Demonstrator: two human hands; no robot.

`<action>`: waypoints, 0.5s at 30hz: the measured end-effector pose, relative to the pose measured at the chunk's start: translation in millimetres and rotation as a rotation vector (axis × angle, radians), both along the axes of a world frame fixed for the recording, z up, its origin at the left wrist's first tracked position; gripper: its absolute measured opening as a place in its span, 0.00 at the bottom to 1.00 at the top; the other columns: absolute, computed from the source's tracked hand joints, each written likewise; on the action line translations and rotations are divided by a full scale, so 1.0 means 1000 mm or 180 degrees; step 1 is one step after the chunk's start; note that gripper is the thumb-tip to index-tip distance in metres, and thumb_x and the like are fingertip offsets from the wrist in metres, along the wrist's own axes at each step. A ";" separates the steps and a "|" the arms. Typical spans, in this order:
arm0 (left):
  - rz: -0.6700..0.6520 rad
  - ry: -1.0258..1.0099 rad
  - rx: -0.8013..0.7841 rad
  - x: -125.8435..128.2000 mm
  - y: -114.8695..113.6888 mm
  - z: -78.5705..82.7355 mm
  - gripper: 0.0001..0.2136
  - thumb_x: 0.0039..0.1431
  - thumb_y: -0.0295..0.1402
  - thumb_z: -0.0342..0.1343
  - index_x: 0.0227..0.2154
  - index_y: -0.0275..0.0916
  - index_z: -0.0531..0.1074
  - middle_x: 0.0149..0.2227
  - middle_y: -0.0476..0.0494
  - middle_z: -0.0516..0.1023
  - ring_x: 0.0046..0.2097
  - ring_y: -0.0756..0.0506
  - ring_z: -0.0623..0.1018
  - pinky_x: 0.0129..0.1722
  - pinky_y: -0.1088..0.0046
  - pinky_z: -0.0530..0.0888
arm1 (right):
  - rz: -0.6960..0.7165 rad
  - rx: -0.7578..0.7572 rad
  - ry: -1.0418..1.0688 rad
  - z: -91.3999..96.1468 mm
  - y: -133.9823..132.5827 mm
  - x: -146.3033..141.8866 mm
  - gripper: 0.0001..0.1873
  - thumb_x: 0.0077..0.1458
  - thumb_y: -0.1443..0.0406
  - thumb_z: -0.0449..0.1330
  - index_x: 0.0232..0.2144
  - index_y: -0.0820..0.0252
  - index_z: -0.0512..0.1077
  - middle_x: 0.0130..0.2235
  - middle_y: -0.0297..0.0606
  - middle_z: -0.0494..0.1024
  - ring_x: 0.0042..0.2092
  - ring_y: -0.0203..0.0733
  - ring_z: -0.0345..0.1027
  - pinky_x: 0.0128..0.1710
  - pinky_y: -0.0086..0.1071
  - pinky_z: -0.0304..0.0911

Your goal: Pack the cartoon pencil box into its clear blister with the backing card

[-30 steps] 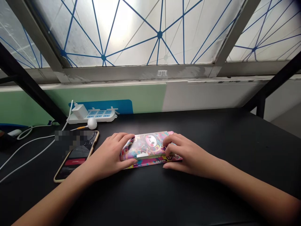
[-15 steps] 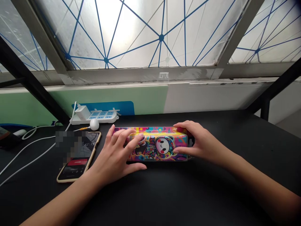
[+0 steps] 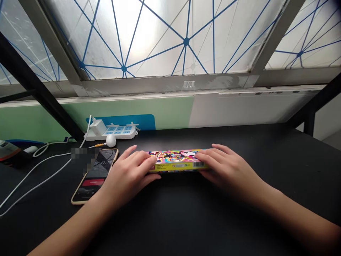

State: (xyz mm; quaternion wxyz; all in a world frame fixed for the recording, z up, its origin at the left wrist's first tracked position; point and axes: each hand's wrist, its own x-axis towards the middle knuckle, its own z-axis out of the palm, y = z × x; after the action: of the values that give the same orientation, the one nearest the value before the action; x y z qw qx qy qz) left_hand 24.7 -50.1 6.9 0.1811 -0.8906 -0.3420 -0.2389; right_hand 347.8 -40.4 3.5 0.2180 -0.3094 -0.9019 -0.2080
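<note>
Two bare hands frame a long, brightly printed box [image 3: 176, 160] lying lengthwise at the middle of a black worktop [image 3: 239, 213], its yellow edge and a barcode label [image 3: 198, 165] facing the person. The left hand [image 3: 128, 174] sits over the box's left end and the right hand [image 3: 229, 171] over its right end, both spread and curved, with the fingers [image 3: 141, 159] of the left and those [image 3: 206, 153] of the right lying across the top face. Neither hand pinches a corner, though whether they grip or merely rest cannot be told from this angle.

Just left of the left hand lies a smartphone [image 3: 94, 176] in a gold-edged case, partly covered by a pixelated patch. Beyond it, at centre left, stand a white power strip [image 3: 121, 131] with a plug charger [image 3: 98, 127] and a small white ball-shaped object [image 3: 111, 140], while white cables [image 3: 34, 181] trail toward the lower left.

With a box this narrow, even pressure from both sides and fingertips kept clear of the printed edge would seem the surest way to keep it square on the worktop.

The hands cover both ends, so any seam or opening there stays hidden, as does the underside. The small print on the yellow edge is too fine to read, and the far left of the worktop is cut off by the frame.
</note>
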 end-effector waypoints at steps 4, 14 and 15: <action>-0.0140 0.0082 -0.0208 0.003 -0.001 -0.001 0.09 0.69 0.36 0.56 0.48 0.39 0.72 0.42 0.44 0.82 0.44 0.42 0.81 0.56 0.54 0.71 | -0.0007 -0.0072 -0.0130 -0.008 -0.002 -0.009 0.13 0.66 0.68 0.56 0.51 0.64 0.70 0.47 0.48 0.82 0.47 0.53 0.76 0.46 0.45 0.70; 0.0158 0.0276 -0.0965 0.010 0.002 -0.011 0.29 0.66 0.47 0.58 0.65 0.39 0.62 0.62 0.33 0.73 0.63 0.32 0.71 0.62 0.42 0.65 | 0.0295 -0.0686 -0.0208 -0.017 -0.009 -0.025 0.24 0.66 0.62 0.59 0.62 0.65 0.68 0.65 0.53 0.70 0.66 0.58 0.63 0.61 0.52 0.65; 0.0317 0.0327 -0.1103 0.011 0.002 -0.013 0.34 0.65 0.51 0.57 0.67 0.38 0.59 0.66 0.30 0.68 0.66 0.30 0.66 0.63 0.39 0.63 | 0.0319 -0.0794 -0.0247 -0.018 -0.010 -0.026 0.27 0.66 0.60 0.59 0.63 0.64 0.66 0.66 0.52 0.67 0.67 0.58 0.60 0.63 0.53 0.63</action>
State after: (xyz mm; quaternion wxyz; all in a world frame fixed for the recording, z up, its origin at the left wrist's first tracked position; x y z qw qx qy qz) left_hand 35.7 -47.7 -6.1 0.0538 -0.9014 -0.4121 -0.1213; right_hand 322.2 -50.1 -14.3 0.1529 -0.2804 -0.9429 -0.0949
